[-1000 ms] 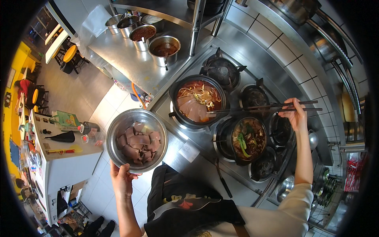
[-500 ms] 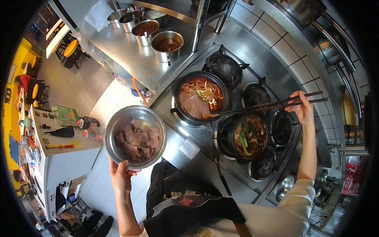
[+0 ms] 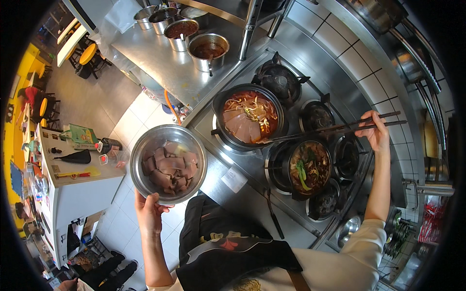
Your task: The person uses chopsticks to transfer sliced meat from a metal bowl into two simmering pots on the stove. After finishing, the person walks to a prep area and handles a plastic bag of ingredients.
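Meat-coloured slices (image 3: 171, 167): many, flat, smooth, in one round steel bowl (image 3: 137, 162); more in the black pot (image 3: 218, 111)
Left grip (image 3: 151, 213): clasping the bowl's near rim
Right grip (image 3: 374, 132): grasping two long dark chopsticks (image 3: 330, 130), tips at the pot's near edge
Stove pots: two, round
Room: open gap between bowl and pot
Steel desk (image 3: 158, 65): five metal containers (image 3: 206, 63)

slices (image 3: 170, 166) in bowl (image 3: 141, 145), left of stove (image 3: 250, 162). first pot (image 3: 219, 103) on stove; second pot (image 3: 298, 194), right and nearer. behind first pot, to its left: containers (image 3: 197, 63) on counter (image 3: 145, 63).
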Demonstrator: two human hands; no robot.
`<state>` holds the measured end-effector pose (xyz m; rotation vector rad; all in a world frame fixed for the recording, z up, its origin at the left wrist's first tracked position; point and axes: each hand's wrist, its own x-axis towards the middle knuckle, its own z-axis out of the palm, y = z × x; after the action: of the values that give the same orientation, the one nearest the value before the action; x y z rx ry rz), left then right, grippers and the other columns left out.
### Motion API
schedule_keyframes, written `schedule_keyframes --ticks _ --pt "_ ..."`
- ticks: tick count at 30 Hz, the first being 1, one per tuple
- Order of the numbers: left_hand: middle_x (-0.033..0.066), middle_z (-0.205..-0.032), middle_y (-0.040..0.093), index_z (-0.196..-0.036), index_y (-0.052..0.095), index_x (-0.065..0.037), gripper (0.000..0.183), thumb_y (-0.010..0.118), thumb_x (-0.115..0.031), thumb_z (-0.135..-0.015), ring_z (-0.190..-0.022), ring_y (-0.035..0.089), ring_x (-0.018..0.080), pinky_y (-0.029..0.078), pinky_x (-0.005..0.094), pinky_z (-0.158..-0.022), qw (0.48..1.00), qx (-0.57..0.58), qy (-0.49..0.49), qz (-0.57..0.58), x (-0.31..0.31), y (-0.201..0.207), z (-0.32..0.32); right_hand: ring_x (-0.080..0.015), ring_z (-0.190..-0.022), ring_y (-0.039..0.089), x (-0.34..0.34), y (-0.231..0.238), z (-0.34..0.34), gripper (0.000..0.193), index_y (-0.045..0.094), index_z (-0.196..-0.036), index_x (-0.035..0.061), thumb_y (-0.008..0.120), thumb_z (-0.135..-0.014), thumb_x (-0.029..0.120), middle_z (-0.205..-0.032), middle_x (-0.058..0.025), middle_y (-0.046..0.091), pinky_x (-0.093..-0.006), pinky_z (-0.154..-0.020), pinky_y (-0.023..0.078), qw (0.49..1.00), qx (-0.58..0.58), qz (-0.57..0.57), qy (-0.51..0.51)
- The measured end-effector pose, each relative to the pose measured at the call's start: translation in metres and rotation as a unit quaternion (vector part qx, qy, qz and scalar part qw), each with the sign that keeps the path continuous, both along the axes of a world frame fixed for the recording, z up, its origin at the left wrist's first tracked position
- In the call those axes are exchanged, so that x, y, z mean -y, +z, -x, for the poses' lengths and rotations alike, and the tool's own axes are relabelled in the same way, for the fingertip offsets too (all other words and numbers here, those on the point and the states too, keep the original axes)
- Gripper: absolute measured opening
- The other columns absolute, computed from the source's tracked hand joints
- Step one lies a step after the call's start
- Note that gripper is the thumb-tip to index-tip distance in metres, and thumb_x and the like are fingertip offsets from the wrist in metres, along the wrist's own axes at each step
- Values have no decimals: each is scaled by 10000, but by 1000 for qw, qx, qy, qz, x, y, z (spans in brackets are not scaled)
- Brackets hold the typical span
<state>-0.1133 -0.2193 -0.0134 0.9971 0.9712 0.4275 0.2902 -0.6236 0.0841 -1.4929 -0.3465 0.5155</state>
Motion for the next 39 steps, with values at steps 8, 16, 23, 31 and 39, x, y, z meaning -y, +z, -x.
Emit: schedule_keyframes --ticks 8,16,23,31,39 --pt "160 -896 613 -1302 316 -28 524 413 26 -790 -543 640 242 521 236 -401 1000 2 0 -1 2 4 -2 -318 -656 667 -24 -18 -10 334 560 -947 -71 433 -947 238 -781 -194 642 -339 -555 577 1000 2 -5 7" --pt "164 -911 609 -1305 314 -31 522 424 18 -798 -547 640 242 515 231 -398 1000 6 -1 -7 1 2 0 -317 -697 669 -33 -31 -16 340 552 -966 -66 414 -957 244 -793 -177 639 -326 -575 576 999 7 -8 33" --pt "188 -901 596 -1280 317 -14 501 442 26 -797 -548 639 261 508 240 -386 999 39 -21 -11 4 7 -3 -273 -663 662 -26 -11 7 348 568 -1016 -6 430 -945 305 -806 -145 646 -325 -593 567 998 -2 -39 -46" --pt "192 -868 606 -1265 295 14 475 413 39 -806 -578 648 265 542 252 -423 988 85 -126 5 22 32 -32 -280 -749 655 -50 7 112 399 495 -1016 -69 340 -970 296 -945 -178 555 -397 -598 596 988 65 -130 52" --pt "192 -898 610 -1321 251 -12 524 410 39 -825 -602 656 267 540 246 -446 979 108 -173 1 40 53 -42 -306 -745 649 -56 13 161 369 521 -1008 -66 396 -953 277 -874 -191 598 -385 -583 581 988 96 -108 61"
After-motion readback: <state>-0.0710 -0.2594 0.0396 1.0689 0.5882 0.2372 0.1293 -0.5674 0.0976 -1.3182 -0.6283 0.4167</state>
